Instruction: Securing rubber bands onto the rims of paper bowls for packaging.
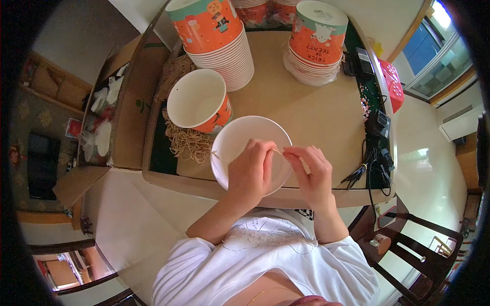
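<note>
A paper bucket point(255, 124) with a white inside stands near the table's front edge, its mouth toward me. Over its mouth, my left hand point(249, 171) pinches a thin piece of twine point(277, 150). My right hand point(312, 166) pinches the same twine just to the right, fingertips close to the left ones. A bit of tan twine also shows at the bucket's left rim; whether it is the same piece, I cannot tell. Behind on the left, another orange-printed bucket point(199, 99) tilts open beside a loose heap of twine cords point(190, 142).
A tall stack of nested buckets point(219, 56) stands at the back left, a shorter upside-down stack point(319, 43) at the back right. Black adapters and cables point(375, 153) line the right edge. An open cardboard box point(133, 107) stands left; a dark chair point(413, 250) is at lower right.
</note>
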{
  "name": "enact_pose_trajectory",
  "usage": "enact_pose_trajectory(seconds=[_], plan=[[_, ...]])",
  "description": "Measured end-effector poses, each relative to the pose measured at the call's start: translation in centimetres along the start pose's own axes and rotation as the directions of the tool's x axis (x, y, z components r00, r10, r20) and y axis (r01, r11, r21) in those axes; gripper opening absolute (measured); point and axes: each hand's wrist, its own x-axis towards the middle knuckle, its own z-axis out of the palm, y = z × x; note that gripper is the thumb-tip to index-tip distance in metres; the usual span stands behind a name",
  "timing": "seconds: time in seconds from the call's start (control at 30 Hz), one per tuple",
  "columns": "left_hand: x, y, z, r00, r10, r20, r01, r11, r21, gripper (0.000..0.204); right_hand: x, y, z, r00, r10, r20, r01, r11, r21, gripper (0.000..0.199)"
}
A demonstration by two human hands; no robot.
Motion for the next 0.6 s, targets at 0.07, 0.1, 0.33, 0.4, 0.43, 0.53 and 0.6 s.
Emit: enact_pose_trajectory(seconds=[0.07,0.1,0.33,0.4,0.43,0.53,0.6], plan=[[0.14,0.10,-0.21,1.000,0.021,-0.003,-0.021,0.998,0.067,0.018,0.25,-0.41,-0.15,1.000,-0.008,0.030,0.009,1.000,-0.025,0.013],[0.08,0.19,-0.32,1.000,0.024,-0.006,-0.023,0.997,0.068,0.018,0.33,-0.62,-0.22,0.998,-0.017,0.061,0.020,0.999,-0.049,0.014],[-0.04,0.43,-0.42,0.992,-0.107,0.071,0.115,0.985,-0.132,0.014,0.29,-0.22,0.06,0.999,0.036,0.023,-0.037,0.999,0.014,0.009],[-0.06,0.45,-0.43,0.991,-0.113,0.072,0.122,0.983,-0.141,0.014,0.29,-0.22,0.05,0.999,0.034,0.021,-0.035,0.999,0.028,0.009],[-0.05,0.46,-0.43,0.992,-0.108,0.066,0.116,0.985,-0.128,0.014,0.28,-0.20,0.06,0.999,0.035,0.021,-0.035,0.999,0.028,0.009],[-0.12,0.31,-0.36,0.994,-0.092,0.053,0.097,0.990,-0.100,0.014,0.30,-0.14,0.12,0.999,0.049,0.020,-0.050,0.996,0.068,0.010],[-0.11,0.35,-0.36,0.996,-0.078,0.047,0.082,0.993,-0.087,0.014,0.36,-0.09,0.06,0.999,0.018,0.041,-0.020,0.999,0.044,0.011]])
